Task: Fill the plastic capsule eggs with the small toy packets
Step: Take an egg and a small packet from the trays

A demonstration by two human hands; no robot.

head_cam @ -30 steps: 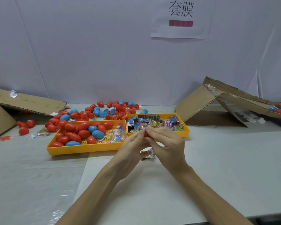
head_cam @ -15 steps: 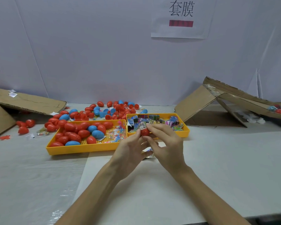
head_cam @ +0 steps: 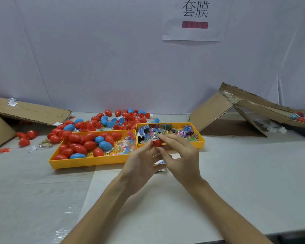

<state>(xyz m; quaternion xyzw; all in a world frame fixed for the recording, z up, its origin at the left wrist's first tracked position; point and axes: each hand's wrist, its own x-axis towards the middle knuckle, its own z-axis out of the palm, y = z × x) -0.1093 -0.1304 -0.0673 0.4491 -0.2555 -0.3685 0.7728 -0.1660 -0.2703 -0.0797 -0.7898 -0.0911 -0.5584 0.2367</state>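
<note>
Left grip [head_cam: 141, 161] pinches a red capsule half [head_cam: 157, 143] from its left side. Right grip [head_cam: 181, 155] closes curled fingertips on the same half from the right, with the index tip against a silvery toy packet [head_cam: 154, 136] sitting at the half's top. Both grips are raised above the bench [head_cam: 236, 173].

- Leaning cardboard flap [head_cam: 215, 111]: well to the right of the grips.
- Flat cardboard sheet [head_cam: 30, 111]: far to the left.
- Long yellow tray [head_cam: 88, 162]: left of the grips and a little beyond. It holds red and blue capsule eggs [head_cam: 88, 145].
- Small yellow tray [head_cam: 201, 141]: directly behind the grips, filled with printed packets [head_cam: 180, 132].
- Loose eggs [head_cam: 123, 120]: scattered on the bench beyond both trays.
- Spare packet [head_cam: 161, 164]: on the bench directly below the grips, partly hidden.
</note>
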